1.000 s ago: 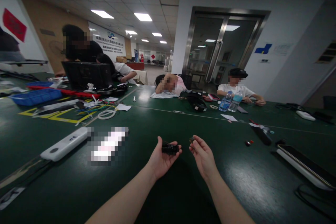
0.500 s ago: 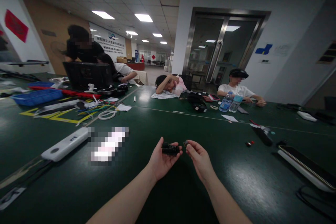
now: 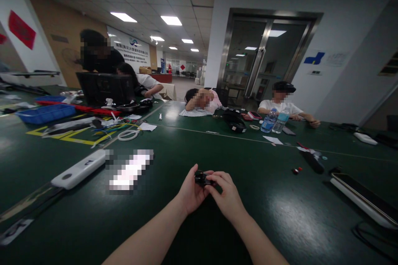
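My left hand (image 3: 190,192) holds a small black cylindrical part (image 3: 200,179) above the dark green table (image 3: 280,211), its fingers curled round it. My right hand (image 3: 226,196) has its fingertips pinched against the right end of the same part. The small piece this hand carried is hidden between the fingers and the part. Both forearms reach in from the bottom edge.
A white power strip (image 3: 77,169) lies to the left and another strip (image 3: 363,201) at the right. Small red and black bits (image 3: 296,170) and a black tool (image 3: 311,160) lie right of my hands. Several people sit across the table with water bottles (image 3: 275,121), a laptop (image 3: 104,89) and blue trays (image 3: 43,113).
My right hand has moved left with its small piece and now meets the black part in my left hand. The left hand has closed more around the part.
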### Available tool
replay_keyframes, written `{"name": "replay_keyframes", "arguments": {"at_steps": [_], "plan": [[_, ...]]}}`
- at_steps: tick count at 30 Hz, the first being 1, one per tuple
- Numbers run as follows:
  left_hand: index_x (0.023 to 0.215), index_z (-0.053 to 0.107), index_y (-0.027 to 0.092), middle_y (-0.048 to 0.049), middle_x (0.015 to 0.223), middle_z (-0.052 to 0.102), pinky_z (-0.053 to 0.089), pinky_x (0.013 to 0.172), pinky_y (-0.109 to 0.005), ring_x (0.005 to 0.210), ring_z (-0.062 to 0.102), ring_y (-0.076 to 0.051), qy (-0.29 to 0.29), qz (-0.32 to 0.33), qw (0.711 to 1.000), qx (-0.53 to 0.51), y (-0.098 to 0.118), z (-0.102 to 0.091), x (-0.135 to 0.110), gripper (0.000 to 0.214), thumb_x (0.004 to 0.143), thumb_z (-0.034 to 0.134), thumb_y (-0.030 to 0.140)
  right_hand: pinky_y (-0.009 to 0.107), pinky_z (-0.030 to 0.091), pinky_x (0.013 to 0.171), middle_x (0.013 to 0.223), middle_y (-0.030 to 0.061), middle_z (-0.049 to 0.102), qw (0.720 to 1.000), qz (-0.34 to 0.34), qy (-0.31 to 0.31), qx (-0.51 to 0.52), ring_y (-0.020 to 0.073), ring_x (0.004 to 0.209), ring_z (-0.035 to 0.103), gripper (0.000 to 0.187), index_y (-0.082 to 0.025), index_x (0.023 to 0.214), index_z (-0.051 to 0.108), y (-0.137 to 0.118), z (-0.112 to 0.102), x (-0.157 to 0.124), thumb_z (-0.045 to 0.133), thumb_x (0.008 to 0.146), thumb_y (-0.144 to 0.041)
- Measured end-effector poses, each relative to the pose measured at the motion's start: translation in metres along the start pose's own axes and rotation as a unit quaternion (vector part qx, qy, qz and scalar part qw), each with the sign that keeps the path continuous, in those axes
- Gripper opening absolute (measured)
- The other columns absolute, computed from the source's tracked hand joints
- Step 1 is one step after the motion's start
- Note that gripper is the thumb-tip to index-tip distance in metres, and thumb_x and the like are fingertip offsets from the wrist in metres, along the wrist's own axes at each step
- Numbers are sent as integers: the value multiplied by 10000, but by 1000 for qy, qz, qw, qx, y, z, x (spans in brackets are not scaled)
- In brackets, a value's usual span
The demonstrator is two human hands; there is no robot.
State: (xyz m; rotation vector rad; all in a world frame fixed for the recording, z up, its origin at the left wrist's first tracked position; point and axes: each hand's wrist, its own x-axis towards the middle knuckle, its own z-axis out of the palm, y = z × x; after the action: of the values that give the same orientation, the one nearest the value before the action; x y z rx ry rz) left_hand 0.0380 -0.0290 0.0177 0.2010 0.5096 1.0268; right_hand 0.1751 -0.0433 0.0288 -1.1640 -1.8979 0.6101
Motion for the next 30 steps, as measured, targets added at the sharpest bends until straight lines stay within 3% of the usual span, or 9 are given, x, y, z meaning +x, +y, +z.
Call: {"name": "replay_keyframes", "arguments": {"at_steps": [8, 17, 22, 30], "plan": [[867, 571, 83, -64, 660, 601, 504, 495, -197, 548, 602, -132, 29, -5, 1000, -6, -3, 3, 1, 379, 889, 417, 430, 404, 412, 892, 1044, 26, 592, 998, -1, -35, -61, 221, 1038, 504, 256, -294, 950, 643, -1, 1, 2, 584, 735, -169], [894, 544, 73, -99, 731, 604, 512, 516, -206, 641, 630, -164, 33, -13, 999, -35, -2, 5, -2, 392, 895, 395, 436, 409, 396, 938, 1086, 45, 576, 999, 11, -21, -44, 220, 1099, 469, 215, -259, 907, 659, -3, 1, 3, 613, 714, -176], [923, 545, 70, -103, 749, 611, 498, 495, -208, 665, 634, -178, 25, -20, 999, -29, -2, 4, -3, 417, 900, 370, 448, 464, 352, 989, 1222, 33, 523, 997, 53, -52, -20, 236, 1186, 423, 291, -289, 959, 655, 2, 0, 2, 629, 692, -177], [912, 549, 90, -116, 784, 614, 501, 564, -251, 734, 635, -201, 1, -35, 999, -10, -2, 5, -4, 455, 895, 346, 498, 444, 365, 985, 1226, 24, 516, 997, 41, -58, 36, 216, 1171, 447, 376, -315, 1048, 611, 6, -1, -1, 596, 705, -163]]}}
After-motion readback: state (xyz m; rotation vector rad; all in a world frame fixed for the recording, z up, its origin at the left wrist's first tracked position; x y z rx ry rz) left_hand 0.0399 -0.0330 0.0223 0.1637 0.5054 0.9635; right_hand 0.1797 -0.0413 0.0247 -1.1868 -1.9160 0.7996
